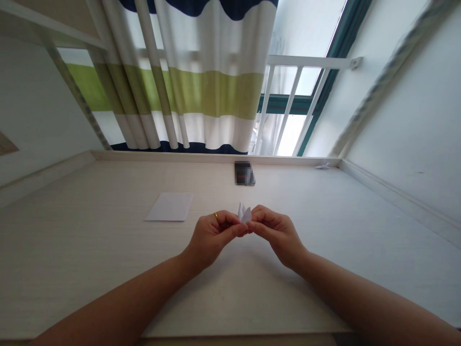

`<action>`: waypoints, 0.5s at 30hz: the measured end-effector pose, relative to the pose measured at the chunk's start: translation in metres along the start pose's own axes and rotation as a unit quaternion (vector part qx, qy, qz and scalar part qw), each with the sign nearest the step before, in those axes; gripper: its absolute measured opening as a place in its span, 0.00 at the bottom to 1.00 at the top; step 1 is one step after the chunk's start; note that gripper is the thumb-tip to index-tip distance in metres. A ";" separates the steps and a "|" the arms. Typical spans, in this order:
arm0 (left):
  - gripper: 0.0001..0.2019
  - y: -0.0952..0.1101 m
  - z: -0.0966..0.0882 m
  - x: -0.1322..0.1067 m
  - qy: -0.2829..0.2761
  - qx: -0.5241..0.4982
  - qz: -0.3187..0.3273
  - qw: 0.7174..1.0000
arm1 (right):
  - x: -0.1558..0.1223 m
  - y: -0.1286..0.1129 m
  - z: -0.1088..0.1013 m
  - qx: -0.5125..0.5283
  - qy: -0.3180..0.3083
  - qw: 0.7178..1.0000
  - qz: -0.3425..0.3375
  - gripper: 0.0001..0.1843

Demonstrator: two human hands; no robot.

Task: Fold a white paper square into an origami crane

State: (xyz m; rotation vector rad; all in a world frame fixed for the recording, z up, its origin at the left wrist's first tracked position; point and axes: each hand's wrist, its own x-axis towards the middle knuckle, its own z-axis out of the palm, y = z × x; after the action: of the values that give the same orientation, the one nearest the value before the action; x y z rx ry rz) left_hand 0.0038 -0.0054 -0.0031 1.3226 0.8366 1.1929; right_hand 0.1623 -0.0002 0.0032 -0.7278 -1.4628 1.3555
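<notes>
Between my two hands, just above the table, is a small piece of folded white paper point(245, 214) with pointed flaps standing up. My left hand point(219, 234), with a gold ring on one finger, pinches its left side between thumb and fingers. From the right, my right hand point(275, 231) pinches the other side in the same way. The fingertips nearly meet at the bottom of the paper and cover its lower part.
A stack or sheet of white paper point(169, 207) lies left of my hands on the pale table point(230, 298). Beyond them is a dark, blurred-out object point(244, 173). A small white folded piece point(323, 166) lies by the far right corner. Curtains point(216, 91) and a white railing point(309, 61) stand behind.
</notes>
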 end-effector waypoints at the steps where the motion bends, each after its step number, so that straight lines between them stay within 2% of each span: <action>1: 0.04 0.000 0.001 -0.001 -0.003 -0.008 -0.002 1.000 | 0.000 -0.001 0.000 -0.004 0.001 1.000 0.002 0.06; 9: 0.06 -0.003 0.003 -0.001 -0.001 -0.035 -0.038 0.999 | 0.000 -0.001 0.002 -0.095 0.016 0.995 0.019 0.11; 15: 0.08 -0.002 0.003 0.001 0.012 -0.042 -0.062 0.997 | 0.000 0.000 0.000 -0.118 -0.015 0.991 0.053 0.11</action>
State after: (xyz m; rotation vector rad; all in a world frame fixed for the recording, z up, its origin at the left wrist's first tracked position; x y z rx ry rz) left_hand 0.0072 -0.0045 -0.0046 1.1729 0.8650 1.1358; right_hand 0.1622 -0.0002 0.0027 -0.9515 -1.6462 1.2904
